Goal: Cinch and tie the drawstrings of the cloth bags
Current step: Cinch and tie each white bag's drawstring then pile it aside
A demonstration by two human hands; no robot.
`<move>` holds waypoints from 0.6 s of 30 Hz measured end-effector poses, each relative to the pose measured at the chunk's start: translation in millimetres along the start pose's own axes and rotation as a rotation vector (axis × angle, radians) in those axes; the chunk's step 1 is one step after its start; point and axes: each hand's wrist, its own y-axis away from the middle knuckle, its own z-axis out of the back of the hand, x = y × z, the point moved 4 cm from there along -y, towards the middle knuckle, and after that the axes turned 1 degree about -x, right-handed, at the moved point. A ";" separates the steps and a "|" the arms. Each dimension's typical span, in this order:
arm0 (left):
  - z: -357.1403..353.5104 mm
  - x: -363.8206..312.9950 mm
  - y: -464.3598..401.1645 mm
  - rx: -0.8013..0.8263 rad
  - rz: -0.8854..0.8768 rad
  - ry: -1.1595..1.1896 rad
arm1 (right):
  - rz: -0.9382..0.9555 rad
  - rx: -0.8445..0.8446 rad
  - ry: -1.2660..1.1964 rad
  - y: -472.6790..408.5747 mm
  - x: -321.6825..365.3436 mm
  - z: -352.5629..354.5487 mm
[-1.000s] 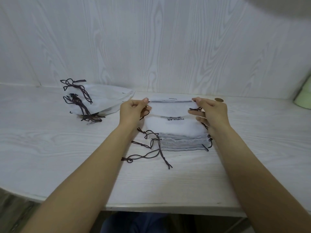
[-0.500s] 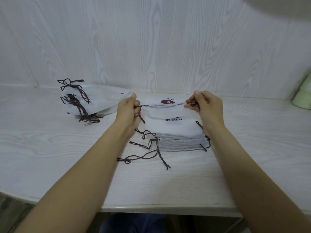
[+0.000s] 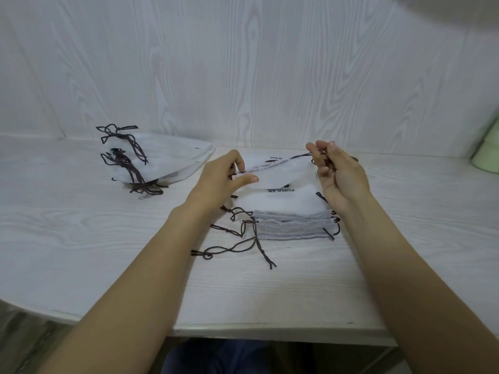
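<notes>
The top white cloth bag is lifted off a stack of flat white bags at the table's middle. My left hand holds the bag's left end, fingers curled around its dark drawstring and thumb stretched out below the cloth. My right hand is raised at the bag's right end and pinches the right drawstring between thumb and forefinger. The bag sags between my hands, its right side higher. Loose dark cords trail from the stack toward me.
A pile of white bags with knotted dark drawstrings lies to the left near the wall. A pale green object sits at the far right edge. The white wood-grain table ends close to my body.
My right hand has risen and pulled its drawstring up and outward, tilting the bag. My left hand has loosened, its thumb now extended under the bag's left end.
</notes>
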 end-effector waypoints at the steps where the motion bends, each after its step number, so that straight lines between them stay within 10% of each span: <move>1: -0.5 -0.2 -0.2 -0.004 0.000 -0.018 | -0.015 -0.003 -0.028 0.2 -0.8 -0.1; 10: 0.9 6.5 -2.5 -0.041 -0.005 -0.067 | 0.057 -0.094 -0.005 -2.0 -0.1 4.0; 18: 4.5 14.5 -5.5 -0.051 -0.009 -0.164 | 0.548 0.142 1.270 10.4 0.6 -17.3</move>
